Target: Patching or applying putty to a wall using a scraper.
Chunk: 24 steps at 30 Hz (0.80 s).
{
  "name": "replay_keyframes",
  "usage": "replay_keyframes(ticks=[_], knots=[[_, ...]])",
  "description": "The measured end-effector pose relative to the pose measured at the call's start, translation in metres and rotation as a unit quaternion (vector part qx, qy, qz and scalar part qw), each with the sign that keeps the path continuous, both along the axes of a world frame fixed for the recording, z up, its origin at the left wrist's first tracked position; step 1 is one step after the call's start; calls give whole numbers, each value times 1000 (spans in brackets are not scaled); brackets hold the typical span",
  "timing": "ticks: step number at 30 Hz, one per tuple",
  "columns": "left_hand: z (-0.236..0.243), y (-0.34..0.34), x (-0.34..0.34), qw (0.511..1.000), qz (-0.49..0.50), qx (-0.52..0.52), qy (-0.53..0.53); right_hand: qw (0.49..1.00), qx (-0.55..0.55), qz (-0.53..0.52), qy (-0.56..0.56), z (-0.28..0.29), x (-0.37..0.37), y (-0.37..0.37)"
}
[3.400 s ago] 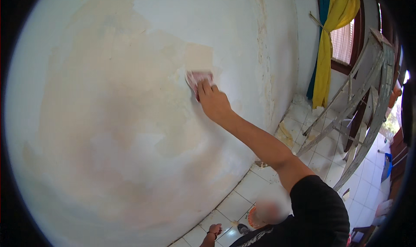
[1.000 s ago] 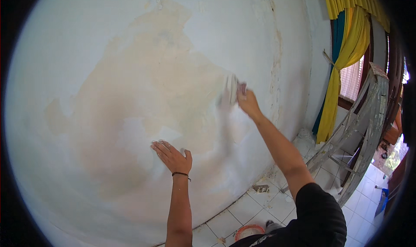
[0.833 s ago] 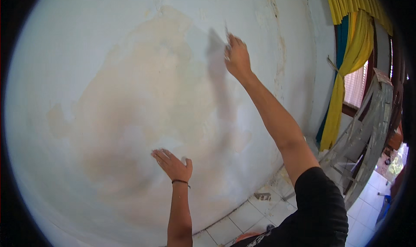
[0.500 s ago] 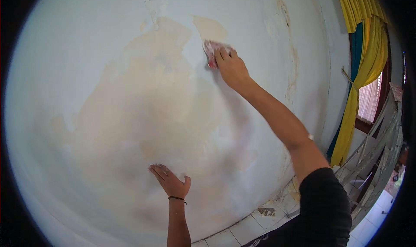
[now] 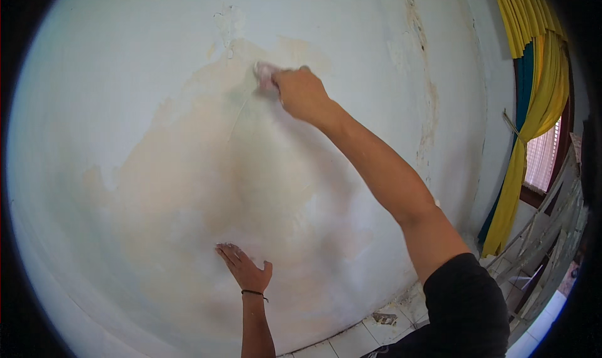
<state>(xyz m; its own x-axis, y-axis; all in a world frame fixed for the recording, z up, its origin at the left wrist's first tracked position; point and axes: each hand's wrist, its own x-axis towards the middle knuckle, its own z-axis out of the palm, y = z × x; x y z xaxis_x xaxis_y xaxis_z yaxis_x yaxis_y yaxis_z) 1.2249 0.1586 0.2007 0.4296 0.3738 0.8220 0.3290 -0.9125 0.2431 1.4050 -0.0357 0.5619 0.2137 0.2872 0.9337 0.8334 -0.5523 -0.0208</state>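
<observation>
My right hand [image 5: 301,94] is raised high against the wall [image 5: 125,94] and grips a small pale pinkish sanding pad [image 5: 264,75], pressing it on the upper edge of the large tan scraped patch [image 5: 207,188]. My left hand [image 5: 243,269] lies flat on the wall low down, fingers spread, holding nothing; a dark band circles its wrist. My right arm stretches up from the lower right, in a black short sleeve.
Brown stains and cracks [image 5: 426,107] run down the wall at the right. A yellow and blue curtain [image 5: 533,107] hangs by a window at the far right. Grey slats or ladder parts [image 5: 545,245] lean there. White floor tiles [image 5: 357,339] with debris lie below.
My right hand has moved the pad left and upward across the top of the tan patch. My left hand has come up and settled flat on the wall.
</observation>
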Motion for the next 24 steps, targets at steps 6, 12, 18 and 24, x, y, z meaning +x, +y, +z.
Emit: replay_keyframes(ticks=[6, 12, 18, 24], knots=[[4, 0, -7, 1000, -7, 3, 14, 987, -151, 53, 16, -7, 30, -70], [6, -11, 4, 999, -14, -1, 41, 975, 105, -142, -132, 40, 63, -32], [1, -4, -2, 1000, 8, -1, 27, 985, -93, -81, -120, -70, 36, -25], [7, -7, 0, 999, 1, -11, 44, 985, 92, -80, 120, 5, 80, -109]])
